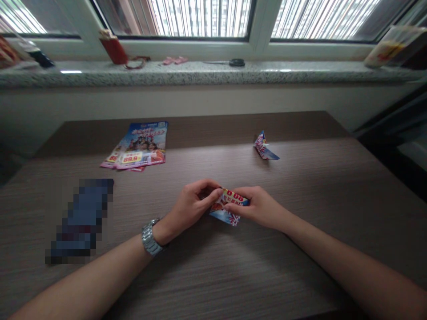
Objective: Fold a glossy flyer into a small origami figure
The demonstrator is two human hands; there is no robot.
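Between my two hands is a small folded piece of printed flyer paper (225, 215), with red, yellow and blue print on it. My left hand (196, 202), with a metal watch (151, 238) on its wrist, pinches the paper's upper left edge between thumb and fingers. On the other side my right hand (255, 204) grips the right edge, its thumb lying across the front. The paper is held just over the table (213, 275); whether it touches the surface I cannot tell. Beyond my right hand stands a folded paper figure (263, 149) of similar print.
A stack of flyers (143, 144) lies at the back left. Nearer, on the left, is a dark pixelated rectangular object (83, 218). Along the stone windowsill (187, 78) are scissors (235, 62), a red container (113, 48), pink pieces (175, 60) and a plastic bag (388, 46).
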